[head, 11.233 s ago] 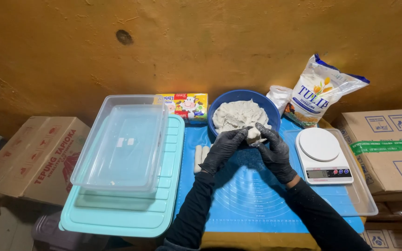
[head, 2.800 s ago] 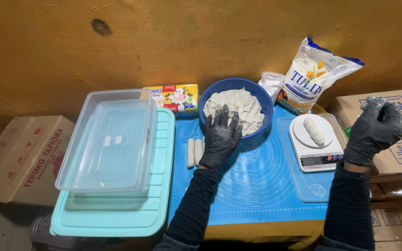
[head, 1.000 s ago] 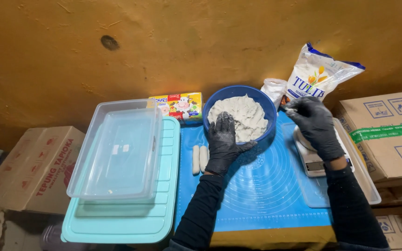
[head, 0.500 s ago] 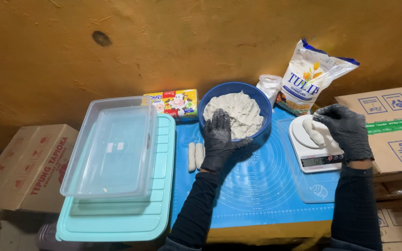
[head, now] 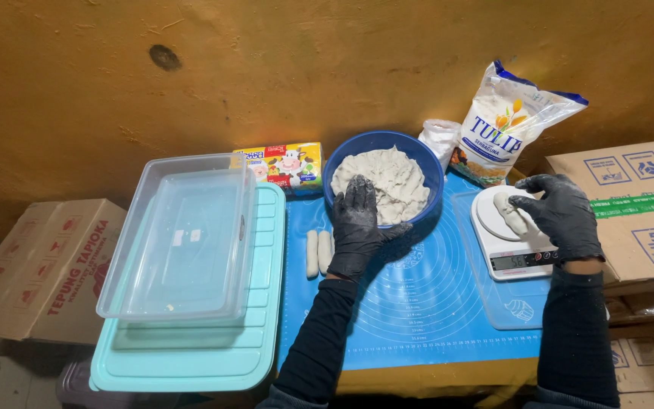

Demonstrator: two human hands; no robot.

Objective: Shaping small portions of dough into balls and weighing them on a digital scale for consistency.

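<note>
**Dough portion on the scale, bulk dough in the bowl**

Weighing is the step in hand, judged from how the things lie. The right hand [head: 562,216], in a black glove, rests at the 3 o'clock edge of the white kitchen scale [head: 510,235]; its fingers lie curled against a small oblong dough piece [head: 510,214] on the round platform, touching it, but whether they pinch it or only steady it cannot be told. The left hand [head: 356,227], also gloved, lies flat with fingers spread and holding nothing; its fingertips reach over the 6 o'clock rim of the blue bowl [head: 384,182] onto the bulk dough [head: 384,180].

The bulk dough is off-white, rough and torn on top, matte and stiff-looking. The piece on the scale is smoother and likely soft enough to mark under pressure, so the next handling calls for a light, even grip. 2 finished dough logs [head: 318,253], short, smooth and rounded at the ends, lie side by side at 9 o'clock of the left wrist on the blue silicone mat [head: 425,318], which is printed with concentric circles and covers the worktop.

At 9 o'clock of the mat, a clear plastic tub [head: 183,242] sits on a stack of turquoise lids [head: 191,356]. At 1 o'clock of the bowl, a crinkled flour bag [head: 512,125] leans on the ochre wall. Cardboard boxes [head: 630,204] stand at both sides.
</note>
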